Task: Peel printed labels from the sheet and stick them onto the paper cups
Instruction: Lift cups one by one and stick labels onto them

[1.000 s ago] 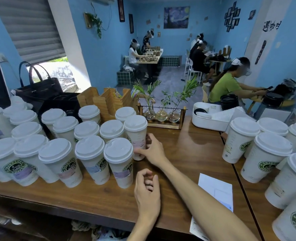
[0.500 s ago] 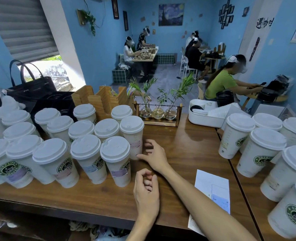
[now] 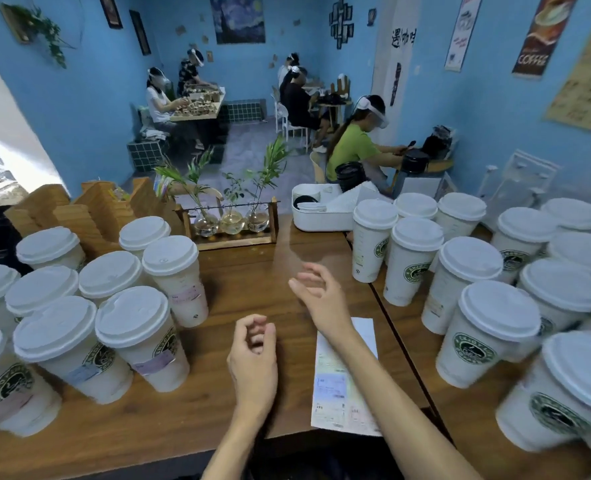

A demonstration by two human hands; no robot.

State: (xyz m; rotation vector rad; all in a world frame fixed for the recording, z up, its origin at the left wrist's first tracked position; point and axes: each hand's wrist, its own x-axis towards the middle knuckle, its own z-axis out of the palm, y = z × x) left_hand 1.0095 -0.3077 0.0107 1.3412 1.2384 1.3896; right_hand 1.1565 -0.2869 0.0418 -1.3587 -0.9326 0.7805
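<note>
Labelled cups (image 3: 141, 344) clustered left on wooden table (image 3: 245, 292). Left hand (image 3: 252, 358) over table, fingers loosely curled, empty. Right hand (image 3: 318, 296) raised, fingers spread, empty. Label sheet (image 3: 342, 382) flat under right forearm. Unlabelled cups (image 3: 488, 334) right, green round logos, text illegible. Wall poster (image 3: 533, 32) reads "COFFEE".

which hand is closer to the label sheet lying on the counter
Right. The right hand hovers just past the label sheet's far end, its forearm crossing over the sheet. The left hand sits beside the sheet's left edge, clear of it.

Bare table (image 3: 252, 271) between left cups (image 3: 138, 337) and right cups (image 3: 412, 261); far, the plant stand (image 3: 231, 226) blocks it
</note>
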